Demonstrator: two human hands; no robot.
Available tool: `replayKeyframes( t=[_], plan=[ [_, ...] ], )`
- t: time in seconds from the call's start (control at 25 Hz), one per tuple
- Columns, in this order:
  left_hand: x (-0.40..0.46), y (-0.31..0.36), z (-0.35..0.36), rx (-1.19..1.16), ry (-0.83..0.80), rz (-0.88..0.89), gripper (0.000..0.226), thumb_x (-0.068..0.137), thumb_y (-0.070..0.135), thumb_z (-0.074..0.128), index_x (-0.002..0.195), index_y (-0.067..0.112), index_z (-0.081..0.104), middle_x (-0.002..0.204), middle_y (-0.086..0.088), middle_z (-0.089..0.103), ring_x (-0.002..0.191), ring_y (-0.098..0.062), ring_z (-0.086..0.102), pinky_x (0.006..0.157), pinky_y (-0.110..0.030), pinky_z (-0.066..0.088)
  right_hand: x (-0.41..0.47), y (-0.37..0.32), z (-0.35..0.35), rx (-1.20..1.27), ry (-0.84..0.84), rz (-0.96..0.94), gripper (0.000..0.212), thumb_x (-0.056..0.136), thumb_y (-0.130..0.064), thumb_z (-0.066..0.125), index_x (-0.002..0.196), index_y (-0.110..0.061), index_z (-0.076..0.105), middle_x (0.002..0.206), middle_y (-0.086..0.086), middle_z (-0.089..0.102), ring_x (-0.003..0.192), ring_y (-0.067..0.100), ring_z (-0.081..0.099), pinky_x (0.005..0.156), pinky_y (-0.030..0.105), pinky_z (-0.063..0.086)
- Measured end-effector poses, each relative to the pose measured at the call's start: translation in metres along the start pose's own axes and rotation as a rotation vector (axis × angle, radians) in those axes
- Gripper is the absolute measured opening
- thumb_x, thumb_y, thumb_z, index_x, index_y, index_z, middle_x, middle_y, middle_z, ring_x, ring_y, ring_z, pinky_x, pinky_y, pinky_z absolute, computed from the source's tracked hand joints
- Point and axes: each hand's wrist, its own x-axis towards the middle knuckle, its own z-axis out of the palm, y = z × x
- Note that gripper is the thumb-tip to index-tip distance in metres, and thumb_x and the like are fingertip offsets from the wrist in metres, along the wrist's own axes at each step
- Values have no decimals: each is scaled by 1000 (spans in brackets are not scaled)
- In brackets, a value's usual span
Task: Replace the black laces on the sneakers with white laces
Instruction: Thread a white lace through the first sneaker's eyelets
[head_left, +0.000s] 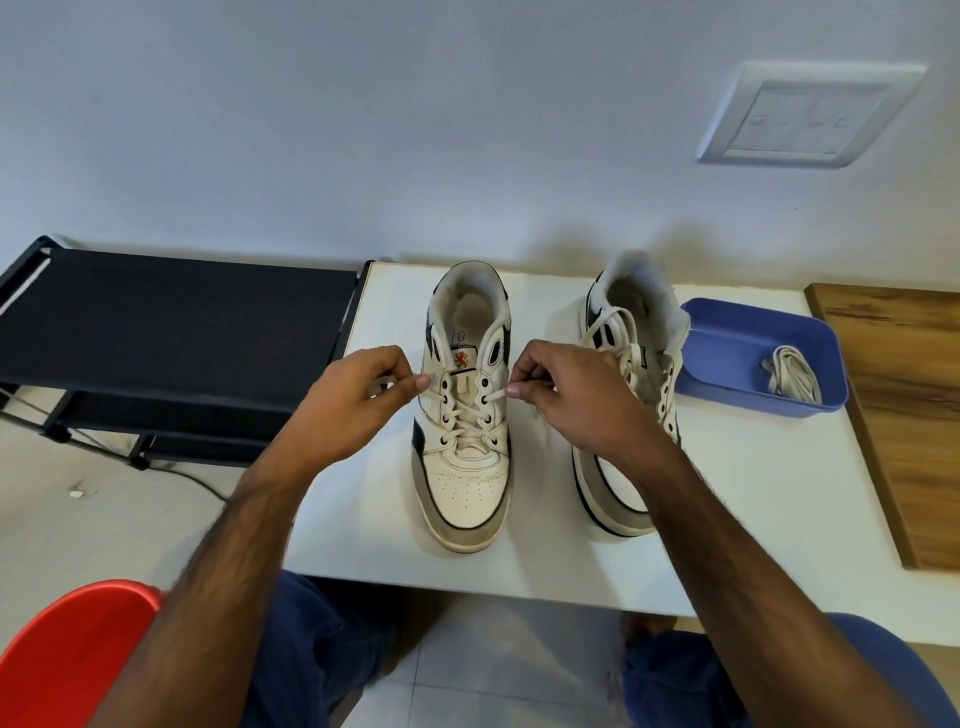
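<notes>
Two sneakers (465, 415) | blue tray (727, 332) right | black rack (171, 322) left

This looks like a room in a home. A plain white painted wall (363, 130) carries a white plastic switch plate (805, 117). Before it stand a small white table (727, 519), a black metal-framed fabric rack (171, 322), and a red plastic chair (67, 660) on a pale tiled floor (493, 675).
</notes>
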Motion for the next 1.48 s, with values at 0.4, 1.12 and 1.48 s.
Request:
replayKeyframes(
  t=[0.4, 1.12, 1.48],
  plan=[
    [-3, -1, -8, -224, 420, 295, 24, 101, 8, 57, 119, 11, 72, 107, -2, 71, 99, -20, 69, 91, -39, 58, 0, -4, 1, -19, 200, -73, 9, 94, -24, 64, 96, -31, 71, 93, -16, 58, 97, 13, 56, 90, 38, 36],
    [-15, 31, 10, -330, -114, 285, 70, 102, 2, 52, 152, 42, 25, 84, 0, 73, 83, -27, 68, 80, -53, 56, -6, -35, 16, 996, 1, 11, 8, 91, -11, 73, 95, -5, 72, 80, -1, 71, 74, 7, 65, 72, 19, 51],
    [-7, 13, 5, -132, 17, 186, 61, 100, 1, 55, 150, 34, 40, 86, 14, 76, 75, -9, 65, 74, -28, 50, 0, -18, -8, 1034, 236, 30, 10, 90, -5, 71, 99, 0, 73, 78, 3, 75, 66, 7, 58, 62, 19, 45]
  ],
)
